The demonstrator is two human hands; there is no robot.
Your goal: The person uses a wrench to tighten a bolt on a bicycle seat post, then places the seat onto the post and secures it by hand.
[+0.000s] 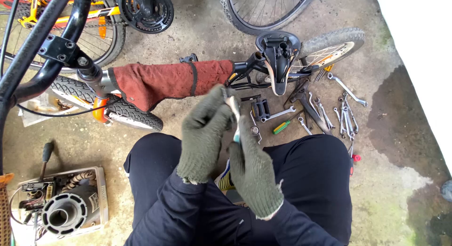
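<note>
The person sits on a stained concrete floor (197,34), both hands in dark green knitted gloves raised together in front of the knees. The left hand (205,133) is curled, its thumb and fingertips pinched toward a small pale, slim object (233,104) that stands upright between the two hands. The right hand (252,166) is closed around the lower part of that same object, where a little teal colour shows just beside the glove (what the object is cannot be told, since the gloves cover most of it).

Just beyond the hands lies a small bicycle on its side, its frame tube wrapped in a rust-red cloth (169,81) held by a dark strap. Its black saddle (278,57) faces underside up, near a knobbly rear tyre (336,39) with a pale rim. The black handlebar and stem (52,53) rise at the left edge of the view.

On the floor to the right of the hands is a scatter of tools: a green-handled screwdriver (282,127), a black bicycle pedal (260,108), and a cluster of silver spanners (346,116). At the lower left sits a grey tray of black metal parts (66,208), including a round ribbed cylinder. Another bicycle's chainring (146,10) shows at the top.
</note>
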